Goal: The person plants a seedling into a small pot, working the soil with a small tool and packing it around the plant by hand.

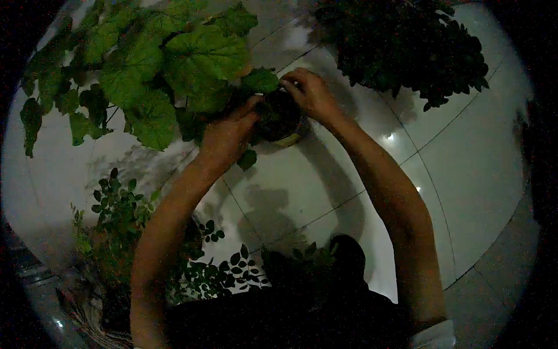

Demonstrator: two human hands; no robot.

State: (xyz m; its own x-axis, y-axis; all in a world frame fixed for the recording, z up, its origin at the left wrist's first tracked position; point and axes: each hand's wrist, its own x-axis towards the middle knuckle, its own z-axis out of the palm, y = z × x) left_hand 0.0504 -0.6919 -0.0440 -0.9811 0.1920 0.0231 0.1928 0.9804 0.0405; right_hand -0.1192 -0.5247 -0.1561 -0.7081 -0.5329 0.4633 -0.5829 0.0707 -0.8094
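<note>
A small round plant pot (289, 140) with dark contents stands on the tiled floor between my two hands. My left hand (228, 138) is at the pot's left side, fingers closed in the shadow beneath large green leaves; what they grip, if anything, is hidden. On the far right of the pot is my right hand (314, 96), its thumb and fingertips pinched together by the rim, beside a green leaf (261, 80). Whatever lies in that pinch is too dark to make out. A smaller leaf (247, 159) hangs just below my left hand.
A broad-leaved plant (203, 58) spreads across the upper left. At the upper right stands a dark bushy plant (407, 49). Smaller leafy plants (119, 200) are at the lower left, near my left forearm. Pale floor tiles (465, 145) lie under dim light with strong shadows.
</note>
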